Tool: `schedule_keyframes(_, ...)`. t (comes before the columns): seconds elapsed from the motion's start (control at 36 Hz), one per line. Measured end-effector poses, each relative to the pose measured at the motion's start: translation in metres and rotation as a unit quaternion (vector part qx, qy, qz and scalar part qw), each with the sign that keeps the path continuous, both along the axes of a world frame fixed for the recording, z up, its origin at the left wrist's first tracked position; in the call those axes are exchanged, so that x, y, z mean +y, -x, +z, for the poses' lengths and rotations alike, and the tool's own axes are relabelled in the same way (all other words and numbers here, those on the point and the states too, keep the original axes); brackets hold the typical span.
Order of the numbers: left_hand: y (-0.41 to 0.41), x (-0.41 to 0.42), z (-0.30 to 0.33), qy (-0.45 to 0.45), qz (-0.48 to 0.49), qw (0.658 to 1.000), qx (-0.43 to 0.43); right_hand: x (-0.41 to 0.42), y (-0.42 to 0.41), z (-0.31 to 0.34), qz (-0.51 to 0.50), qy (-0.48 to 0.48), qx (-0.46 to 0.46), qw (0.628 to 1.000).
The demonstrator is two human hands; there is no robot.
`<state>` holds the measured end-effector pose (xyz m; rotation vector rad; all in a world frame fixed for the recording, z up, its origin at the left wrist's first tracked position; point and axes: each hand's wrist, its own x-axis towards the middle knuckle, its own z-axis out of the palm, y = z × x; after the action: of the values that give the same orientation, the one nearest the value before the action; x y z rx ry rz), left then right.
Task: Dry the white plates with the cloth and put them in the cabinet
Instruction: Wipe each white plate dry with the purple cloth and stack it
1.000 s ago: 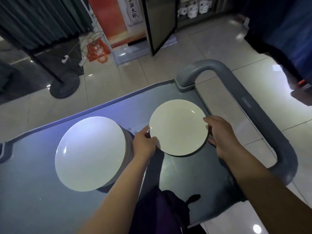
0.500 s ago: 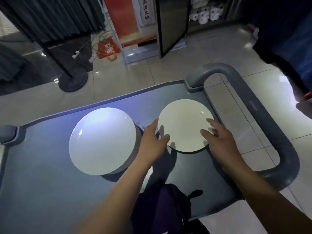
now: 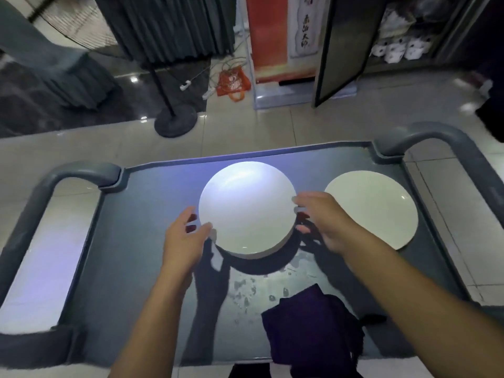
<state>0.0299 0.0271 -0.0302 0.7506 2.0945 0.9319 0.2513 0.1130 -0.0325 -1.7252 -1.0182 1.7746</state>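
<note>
Taking the grey cart top [image 3: 131,268] as the landmark: at its near edge lies one dark purple cloth [image 3: 311,328], bunched, its lower part cut off by the frame, with water drops scattered on the surface just beyond it. Two bare forearms reach out over the cart top from the near side. At its middle stands one stack of white plates [image 3: 246,208]; how many are in it cannot be counted. The left hand [image 3: 182,241] is at the stack's left rim, fingers spread and relaxed, thumb touching the edge. The right hand [image 3: 321,222] is at the right rim, fingers apart and loosely bent; its contact is blurred. One single white plate [image 3: 372,208] lies flat toward the cart top's right side. Beyond the far edge stands one open cabinet door [image 3: 346,45].
</note>
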Motion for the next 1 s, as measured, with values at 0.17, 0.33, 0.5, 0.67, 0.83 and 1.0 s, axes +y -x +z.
schedule_keyframes(0.17,0.010,0.002,-0.016,-0.047,0.021,0.997,-0.053,0.003,0.021,0.009,-0.065,0.014,-0.055,0.996)
schedule_keyframes(0.33,0.024,0.009,-0.026,-0.077,0.068,0.981,-0.163,0.004,0.042,0.012,-0.114,0.012,-0.115,0.987)
schedule_keyframes(0.5,0.033,0.019,-0.027,-0.115,0.077,0.969,-0.205,0.006,0.059,0.017,-0.154,-0.006,-0.129,0.980)
schedule_keyframes(0.67,0.044,0.031,-0.019,-0.182,0.058,0.956,-0.225,0.019,0.069,0.030,-0.176,-0.062,-0.114,0.976)
schedule_keyframes(0.83,0.056,0.040,-0.007,-0.215,0.019,0.948,-0.234,0.023,0.071,0.041,-0.197,-0.096,-0.045,0.975)
schedule_keyframes(1.0,0.060,0.040,0.010,-0.240,-0.068,0.942,-0.223,0.017,0.070,0.051,-0.207,-0.148,0.021,0.967)
